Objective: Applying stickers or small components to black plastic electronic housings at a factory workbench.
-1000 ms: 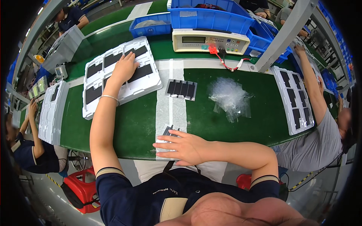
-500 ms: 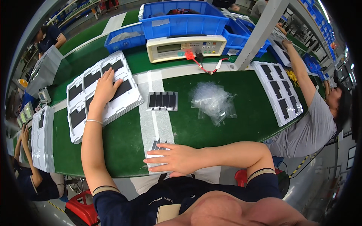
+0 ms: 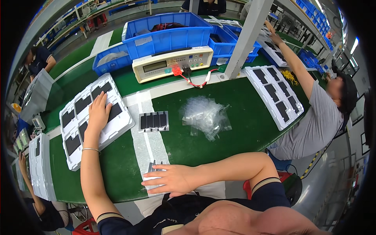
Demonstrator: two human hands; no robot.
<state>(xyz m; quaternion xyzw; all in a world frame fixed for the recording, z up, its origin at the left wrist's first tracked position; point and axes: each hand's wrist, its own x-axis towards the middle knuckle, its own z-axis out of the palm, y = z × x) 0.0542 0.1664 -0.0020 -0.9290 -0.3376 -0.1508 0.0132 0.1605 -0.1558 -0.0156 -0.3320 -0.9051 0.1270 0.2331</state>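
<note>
My left hand [image 3: 99,112] lies over a stack of white plastic trays [image 3: 128,124] at the left, fingers stretched out across the black flat packs [image 3: 82,105] in the top tray's pockets. At the front edge my right hand [image 3: 172,179] is spread flat over a grey, strip-sectioned pack [image 3: 153,167], which it mostly covers. Both hands look open. Farther in on the white paper strip [image 3: 152,147] lies a pack of black cells [image 3: 154,121] side by side, with small tabs showing. To its right is a heap of clear plastic sleeves [image 3: 203,115].
A cream tester [image 3: 172,64] with red and black leads stands at the back before blue bins [image 3: 168,35]. A grey post [image 3: 248,39] rises behind the bench. Another tray [image 3: 274,96] of black packs is at right, beside a co-worker [image 3: 313,121]. More trays [image 3: 41,166] stand far left.
The whole view has shifted, so the bench sits lower and more to the left. Both hands stay at about the same places on the trays and the grey pack.
</note>
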